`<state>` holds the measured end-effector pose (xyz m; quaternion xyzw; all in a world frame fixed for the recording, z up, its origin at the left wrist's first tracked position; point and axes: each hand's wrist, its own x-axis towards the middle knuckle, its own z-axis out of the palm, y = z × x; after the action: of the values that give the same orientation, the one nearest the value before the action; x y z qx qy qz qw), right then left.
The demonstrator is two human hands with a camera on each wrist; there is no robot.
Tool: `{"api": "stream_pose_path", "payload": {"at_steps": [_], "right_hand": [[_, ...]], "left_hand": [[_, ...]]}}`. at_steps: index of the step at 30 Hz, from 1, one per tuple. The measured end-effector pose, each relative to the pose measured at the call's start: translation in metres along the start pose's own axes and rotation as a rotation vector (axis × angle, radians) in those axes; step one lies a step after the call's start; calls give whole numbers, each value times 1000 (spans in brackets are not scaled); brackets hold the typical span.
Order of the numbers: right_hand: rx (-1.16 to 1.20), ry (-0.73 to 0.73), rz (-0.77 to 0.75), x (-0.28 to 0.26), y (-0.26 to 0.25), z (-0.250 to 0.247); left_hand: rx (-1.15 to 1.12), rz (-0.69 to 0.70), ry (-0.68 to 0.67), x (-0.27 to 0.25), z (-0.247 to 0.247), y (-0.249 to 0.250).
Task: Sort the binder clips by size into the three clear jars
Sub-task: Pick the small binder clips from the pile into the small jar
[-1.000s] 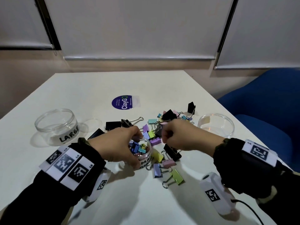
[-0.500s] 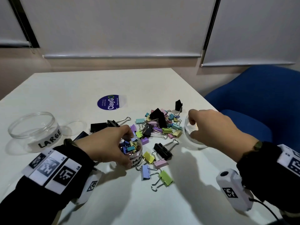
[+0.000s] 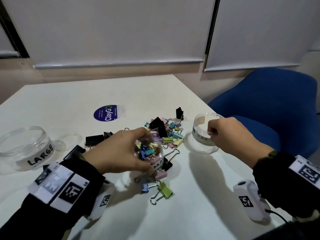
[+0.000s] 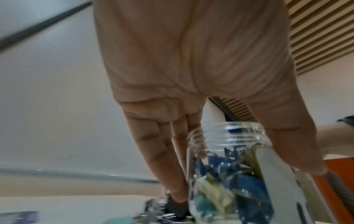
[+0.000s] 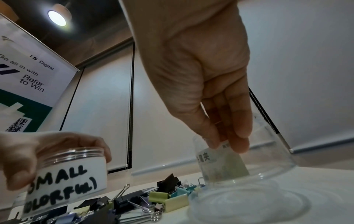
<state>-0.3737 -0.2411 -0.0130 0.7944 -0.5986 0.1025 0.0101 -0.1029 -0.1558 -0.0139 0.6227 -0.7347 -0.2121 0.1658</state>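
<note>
My left hand [image 3: 133, 151] grips the small jar [image 3: 153, 154] of colourful clips, labelled SMALL COLORFUL [image 5: 67, 174], and holds it just above the table. The wrist view shows fingers and thumb [image 4: 295, 151] either side of that jar [image 4: 229, 174]. My right hand [image 3: 212, 134] is at the rim of the clear jar [image 3: 202, 141] on the right. It pinches what look like the wire handles of a pale green clip [image 5: 234, 165], which hangs inside the jar [image 5: 268, 174]. The loose clip pile [image 3: 166, 134] lies between my hands.
The LARGE jar [image 3: 26, 149] stands at the left with a clear lid [image 3: 69, 141] beside it. Black large clips [image 3: 94, 140] lie left of the pile, and a green clip [image 3: 164, 187] lies near me. A blue chair [image 3: 268, 104] stands past the table's right edge.
My right hand left the pile and moved right to the clear jar. My left hand lifted the small jar off the table. My view swung to the right.
</note>
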Motion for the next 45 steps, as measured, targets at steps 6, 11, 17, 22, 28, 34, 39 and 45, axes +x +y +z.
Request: {"api": "stream_pose_path", "payload": {"at_steps": [6, 11, 17, 22, 28, 34, 39, 45], "right_hand": [[78, -39, -9, 1, 1, 3], [-2, -107, -27, 2, -7, 5], [63, -14, -104, -8, -25, -7], [428, -174, -118, 4, -57, -4], [373, -347, -63, 40, -80, 19], [121, -384, -94, 63, -96, 36], [191, -367, -77, 70, -99, 36], [87, -326, -40, 70, -92, 33]], "left_hand": [[82, 109, -48, 25, 33, 46], [195, 169, -130, 39, 56, 70], [224, 116, -168, 42, 51, 58], [195, 33, -197, 39, 37, 37], [137, -86, -217, 28, 17, 11], [189, -91, -195, 19, 4, -3], [203, -73, -227, 19, -1, -7], [151, -84, -230, 20, -6, -10]]}}
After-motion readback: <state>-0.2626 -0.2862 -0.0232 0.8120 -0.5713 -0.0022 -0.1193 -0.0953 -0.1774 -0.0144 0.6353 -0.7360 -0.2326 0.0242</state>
